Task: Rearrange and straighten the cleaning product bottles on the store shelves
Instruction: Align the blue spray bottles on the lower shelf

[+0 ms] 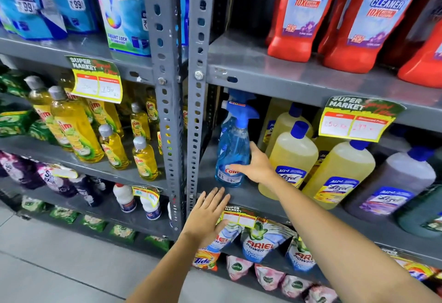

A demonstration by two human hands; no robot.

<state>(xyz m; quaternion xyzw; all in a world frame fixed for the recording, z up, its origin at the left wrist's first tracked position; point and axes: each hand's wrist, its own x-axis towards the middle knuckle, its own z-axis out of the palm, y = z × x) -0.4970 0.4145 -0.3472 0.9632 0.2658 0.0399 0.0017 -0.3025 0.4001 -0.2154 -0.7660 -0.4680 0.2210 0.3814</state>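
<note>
A: Bottles of cleaning product fill the grey metal shelves [275, 72]. What are the hands doing?

B: The right hand [257, 165] is spread, fingers [235, 167] reaching across the lower front of a clear blue spray bottle with a blue trigger head [233, 149]. The thumb points up along the bottle's right side. I cannot tell whether the fingers press the label or only hover at it; nothing is gripped.

A: And the other?

B: The left hand [208, 214] is flat and open, fingers together, held just below that bottle at the front lip of its shelf, over a yellow price tag [239, 217]. It holds nothing.

A: Where does the spray bottle stand?

B: Upright at the left end of the middle shelf in the right bay, next to the perforated grey upright post [198, 120]. Just right of it stand pale yellow floor-cleaner bottles with blue caps [293, 159], then a purple one [392, 187] further right.

A: Around that?

B: Red bathroom-cleaner bottles [303, 15] sit on the shelf above. Detergent pouches [258, 243] lie on the shelf below. In the left bay, yellow dish-liquid bottles with grey caps [74, 125] stand in loose rows, several tilted.
</note>
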